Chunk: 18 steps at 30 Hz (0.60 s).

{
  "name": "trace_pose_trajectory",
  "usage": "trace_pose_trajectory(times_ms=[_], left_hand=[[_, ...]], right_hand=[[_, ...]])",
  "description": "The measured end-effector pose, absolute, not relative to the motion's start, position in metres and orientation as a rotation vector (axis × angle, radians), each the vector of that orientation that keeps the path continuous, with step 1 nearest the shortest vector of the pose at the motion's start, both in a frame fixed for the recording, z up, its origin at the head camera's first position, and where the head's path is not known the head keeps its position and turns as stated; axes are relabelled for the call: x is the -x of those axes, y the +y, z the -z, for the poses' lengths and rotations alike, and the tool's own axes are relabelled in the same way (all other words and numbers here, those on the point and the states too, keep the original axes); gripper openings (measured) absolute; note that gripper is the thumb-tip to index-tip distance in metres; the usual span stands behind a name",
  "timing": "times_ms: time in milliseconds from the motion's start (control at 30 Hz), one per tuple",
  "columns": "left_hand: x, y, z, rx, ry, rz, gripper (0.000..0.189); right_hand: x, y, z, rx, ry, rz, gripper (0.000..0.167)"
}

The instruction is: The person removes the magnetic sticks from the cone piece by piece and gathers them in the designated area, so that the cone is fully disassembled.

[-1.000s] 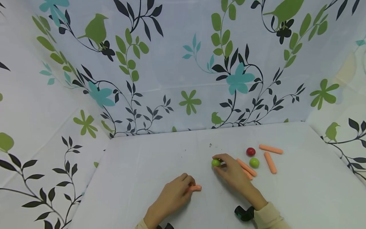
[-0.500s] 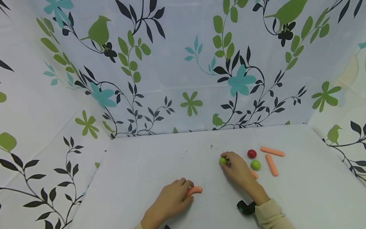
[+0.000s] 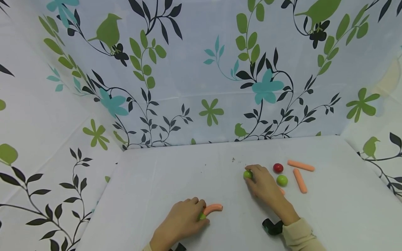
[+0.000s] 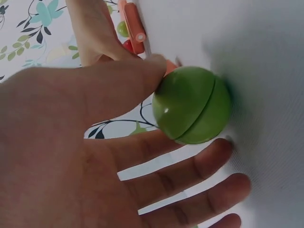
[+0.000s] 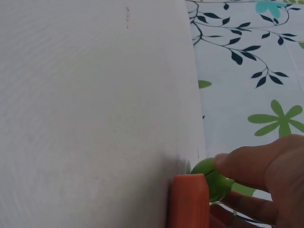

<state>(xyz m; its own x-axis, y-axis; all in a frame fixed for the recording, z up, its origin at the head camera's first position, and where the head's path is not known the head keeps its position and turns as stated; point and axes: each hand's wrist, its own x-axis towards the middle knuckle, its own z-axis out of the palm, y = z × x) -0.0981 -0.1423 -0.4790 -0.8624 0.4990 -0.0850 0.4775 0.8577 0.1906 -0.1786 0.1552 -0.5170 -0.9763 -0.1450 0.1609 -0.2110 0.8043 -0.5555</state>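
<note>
On the white tabletop my left hand (image 3: 185,216) holds a small green ball (image 4: 192,105) between thumb and index finger. The other fingers stretch out, spread. A seam runs across this ball. Just beyond it lies a curved orange stick (image 3: 213,208). Farther right, my right hand (image 3: 263,182) pinches a second green ball (image 5: 211,179) between thumb and fingers, low over the table. An orange stick (image 5: 189,202) stands in front of that ball in the right wrist view. In the head view my right hand mostly covers a stick (image 3: 281,190).
Right of my right hand lie a red ball (image 3: 277,168), a third green ball (image 3: 282,180) and two straight orange sticks, one far (image 3: 300,165), one nearer (image 3: 300,181). A black device (image 3: 272,227) sits at my right wrist. A patterned cloth (image 3: 185,73) rises behind the table.
My left hand has shifted left and down, baring the curved orange stick and part of the green ball. My right hand has moved right with its green ball, covering more of the sticks there.
</note>
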Motion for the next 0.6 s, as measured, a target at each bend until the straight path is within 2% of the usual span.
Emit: trace_pose_trajectory(times_ms=[600], left_hand=[[0.099, -0.146, 0.476, -0.789, 2.868, -0.257, 0.029]], right_hand=[[0.171, 0.156, 0.505, -0.342, -2.813, -0.91, 0.038]])
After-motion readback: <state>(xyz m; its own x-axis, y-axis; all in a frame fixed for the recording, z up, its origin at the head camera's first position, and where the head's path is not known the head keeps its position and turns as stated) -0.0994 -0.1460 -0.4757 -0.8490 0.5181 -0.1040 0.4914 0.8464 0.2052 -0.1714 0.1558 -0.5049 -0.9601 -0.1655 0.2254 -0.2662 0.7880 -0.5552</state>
